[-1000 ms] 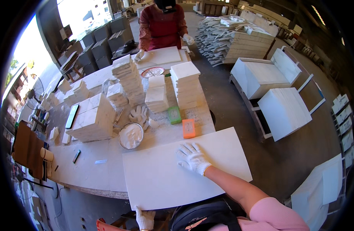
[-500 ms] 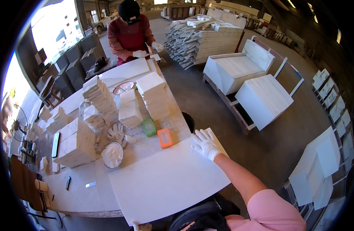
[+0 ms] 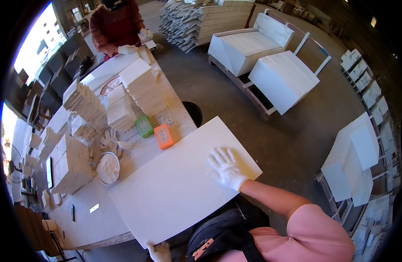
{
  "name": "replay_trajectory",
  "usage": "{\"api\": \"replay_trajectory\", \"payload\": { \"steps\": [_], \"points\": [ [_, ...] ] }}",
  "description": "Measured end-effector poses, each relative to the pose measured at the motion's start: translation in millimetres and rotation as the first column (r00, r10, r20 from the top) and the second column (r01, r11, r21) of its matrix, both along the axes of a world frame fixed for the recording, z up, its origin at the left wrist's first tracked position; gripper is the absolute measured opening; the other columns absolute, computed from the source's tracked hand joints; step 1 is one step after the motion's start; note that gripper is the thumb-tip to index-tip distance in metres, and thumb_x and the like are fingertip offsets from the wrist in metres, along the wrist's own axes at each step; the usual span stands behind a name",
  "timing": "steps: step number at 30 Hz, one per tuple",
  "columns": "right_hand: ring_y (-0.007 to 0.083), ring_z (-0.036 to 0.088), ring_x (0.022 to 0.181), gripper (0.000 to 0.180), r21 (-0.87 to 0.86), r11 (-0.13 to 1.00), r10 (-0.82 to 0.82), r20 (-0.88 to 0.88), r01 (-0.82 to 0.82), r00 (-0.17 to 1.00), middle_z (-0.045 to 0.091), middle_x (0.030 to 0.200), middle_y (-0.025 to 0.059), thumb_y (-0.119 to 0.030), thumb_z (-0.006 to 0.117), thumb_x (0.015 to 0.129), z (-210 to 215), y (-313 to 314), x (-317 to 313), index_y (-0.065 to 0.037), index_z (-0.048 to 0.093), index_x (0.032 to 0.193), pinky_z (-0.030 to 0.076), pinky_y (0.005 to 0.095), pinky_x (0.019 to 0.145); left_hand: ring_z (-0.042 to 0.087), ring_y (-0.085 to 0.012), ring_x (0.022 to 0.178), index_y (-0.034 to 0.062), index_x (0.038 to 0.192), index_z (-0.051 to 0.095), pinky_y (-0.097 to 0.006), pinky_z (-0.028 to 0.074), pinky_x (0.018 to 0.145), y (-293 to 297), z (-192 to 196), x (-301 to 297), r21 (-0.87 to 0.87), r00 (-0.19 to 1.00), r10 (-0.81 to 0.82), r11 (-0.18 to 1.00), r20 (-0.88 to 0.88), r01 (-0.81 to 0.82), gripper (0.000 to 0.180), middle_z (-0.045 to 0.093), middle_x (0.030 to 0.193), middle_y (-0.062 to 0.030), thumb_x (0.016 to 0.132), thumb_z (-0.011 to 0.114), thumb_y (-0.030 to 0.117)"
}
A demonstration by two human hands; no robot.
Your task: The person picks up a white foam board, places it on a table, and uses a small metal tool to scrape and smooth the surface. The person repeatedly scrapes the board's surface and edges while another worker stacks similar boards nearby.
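- An orange block and a green block lie on the bench, beyond the right grip.
- The right grip rests spread and flat on the large white sheet.
- The left grip pinches the sheet's near edge.

My desk is a long pale surface running away from me toward the window. A large white sheet lies flat across its near end, one corner jutting past the edge. Just beyond it sit an orange block and a green block, side by side. Stacks of white tiles crowd the middle, a round white dish rests near them, and a dark phone lies at the left edge.
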State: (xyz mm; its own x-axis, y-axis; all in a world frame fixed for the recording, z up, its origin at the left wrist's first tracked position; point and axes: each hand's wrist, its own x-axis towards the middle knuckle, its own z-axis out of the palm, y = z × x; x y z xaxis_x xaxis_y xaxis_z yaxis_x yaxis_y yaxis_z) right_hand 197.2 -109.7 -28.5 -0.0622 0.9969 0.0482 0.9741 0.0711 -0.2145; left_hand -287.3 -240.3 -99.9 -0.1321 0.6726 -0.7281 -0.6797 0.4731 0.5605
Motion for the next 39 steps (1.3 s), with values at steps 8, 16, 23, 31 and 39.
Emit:
{"api": "replay_trajectory", "payload": {
  "steps": [8,16,23,31,39],
  "points": [
    [0.0310,0.022,0.149,0.068,-0.053,0.786,0.578,-0.291,-0.616,0.763,0.030,0.159,0.0124,-0.048,0.057,0.091,19,-24,-134,-0.013,0.042,0.148,0.012,0.0536,0.121,0.050,-0.0242,0.115,0.0144,0.125,0.057,-0.051,0.029,0.107,-8,-9,-32,0.221,0.938,-0.203,0.965,0.282,0.142,0.036,0.062,0.122,-0.0029,0.100,0.051,0.041],
    [0.0318,0.026,0.147,0.063,-0.020,0.973,0.223,-0.168,-0.229,0.960,0.030,0.159,0.0105,-0.050,0.054,0.094,4,-52,-14,-0.020,0.042,0.149,0.016,0.0554,0.119,0.054,-0.0217,0.105,0.0115,0.117,0.059,-0.048,0.035,0.100,11,47,21,0.043,0.997,-0.043,0.998,0.068,0.040,0.032,0.065,0.111,-0.0020,0.103,0.045,0.037],
    [0.0371,0.034,0.140,0.058,0.147,0.879,-0.469,0.095,0.453,0.878,0.040,0.149,0.0202,-0.045,0.050,0.097,9,-69,143,-0.008,0.047,0.141,0.026,0.0557,0.112,0.054,-0.0203,0.095,0.0131,0.111,0.062,-0.045,0.037,0.096,18,63,39,0.007,1.000,-0.007,1.000,0.017,0.007,0.033,0.065,0.103,-0.0025,0.104,0.041,0.038],
    [0.0336,0.042,0.138,0.063,-0.179,0.781,-0.608,-0.435,0.598,0.664,0.043,0.150,0.0196,-0.049,0.046,0.099,6,-107,152,-0.007,0.042,0.147,0.035,0.0383,0.112,0.055,-0.0244,0.106,0.0106,0.122,0.059,-0.042,0.041,0.093,22,66,11,-0.047,0.992,0.017,0.999,-0.122,-0.023,0.040,0.064,0.119,-0.0050,0.103,0.043,0.042],
    [0.0334,0.048,0.133,0.058,-0.206,0.841,-0.525,-0.533,0.500,0.663,0.050,0.143,0.0197,-0.045,0.050,0.099,10,-103,146,-0.007,0.047,0.142,0.038,0.0375,0.110,0.054,-0.0277,0.118,-0.0047,0.132,0.052,-0.045,0.043,0.102,42,74,20,0.077,0.296,0.080,0.997,-0.952,-0.023,0.056,0.058,0.131,-0.0194,0.103,0.045,0.043]
  ]
}}
